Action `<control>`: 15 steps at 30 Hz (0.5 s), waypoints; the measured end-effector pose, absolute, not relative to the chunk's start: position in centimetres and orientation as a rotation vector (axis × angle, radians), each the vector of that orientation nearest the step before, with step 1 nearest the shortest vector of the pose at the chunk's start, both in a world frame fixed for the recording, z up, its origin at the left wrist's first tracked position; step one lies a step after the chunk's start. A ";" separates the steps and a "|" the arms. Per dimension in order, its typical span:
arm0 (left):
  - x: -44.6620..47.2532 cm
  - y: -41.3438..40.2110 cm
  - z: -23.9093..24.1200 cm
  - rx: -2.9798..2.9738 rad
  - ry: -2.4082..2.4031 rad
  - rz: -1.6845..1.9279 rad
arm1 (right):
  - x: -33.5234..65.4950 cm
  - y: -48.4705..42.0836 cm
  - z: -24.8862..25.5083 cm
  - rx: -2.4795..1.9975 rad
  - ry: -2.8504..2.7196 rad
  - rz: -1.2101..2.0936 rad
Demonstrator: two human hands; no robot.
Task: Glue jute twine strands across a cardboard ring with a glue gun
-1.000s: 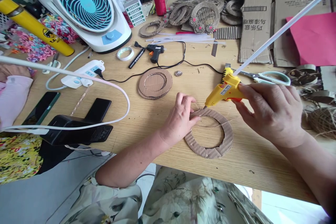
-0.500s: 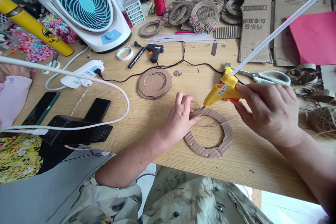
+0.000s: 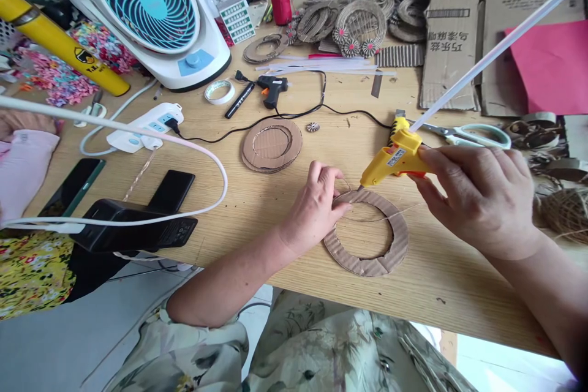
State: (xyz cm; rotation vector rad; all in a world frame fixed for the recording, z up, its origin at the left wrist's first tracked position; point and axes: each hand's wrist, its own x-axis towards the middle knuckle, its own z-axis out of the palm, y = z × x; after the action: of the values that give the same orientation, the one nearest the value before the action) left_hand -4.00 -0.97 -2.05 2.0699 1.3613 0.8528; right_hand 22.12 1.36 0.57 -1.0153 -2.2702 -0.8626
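Observation:
My right hand (image 3: pixel 478 199) is wrapped round a yellow hot glue gun (image 3: pixel 390 156), from whose back a long clear glue stick (image 3: pixel 500 49) sticks out. The gun's nozzle points down at the upper rim of a flat cardboard ring (image 3: pixel 397 233), which lies on the table. At the ring's upper left, my left hand (image 3: pixel 312 211) pinches the rim between thumb and fingers. A thin strand of twine (image 3: pixel 367 220) runs from those fingers across the ring's opening. Beyond my left hand lie a second cardboard ring piece (image 3: pixel 250 150) and a small striped rosette (image 3: pixel 313 127).
Scissors (image 3: pixel 482 135) and a twine ball (image 3: pixel 567 211) lie on the right. A black glue gun (image 3: pixel 273 90), a tape roll (image 3: pixel 219 92) and a power strip (image 3: pixel 142 128) are farther off. A fan (image 3: pixel 184 64) stands at back left. Another person's sleeve (image 3: pixel 30 162) shows at left.
The glue gun and my right hand have shifted slightly right, with the nozzle moving a little along the ring's upper rim. My left hand keeps its place.

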 end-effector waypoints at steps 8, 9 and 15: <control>-4.1 -1.0 -2.0 2.077 1.355 0.847 | 22.4 1.3 0.4 -0.998 -2.270 -0.863; -4.1 -1.0 -2.1 2.077 1.356 0.848 | 22.4 1.3 0.4 -0.995 -2.267 -0.860; -4.0 -1.0 -2.1 2.087 1.358 0.856 | 21.9 1.4 0.6 -0.993 -2.273 -0.835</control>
State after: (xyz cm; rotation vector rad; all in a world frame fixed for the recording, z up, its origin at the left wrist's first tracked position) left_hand -4.03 -0.98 -2.13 2.0870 1.3582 0.8560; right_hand 21.92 1.40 0.60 -0.9934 -2.2727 -0.8351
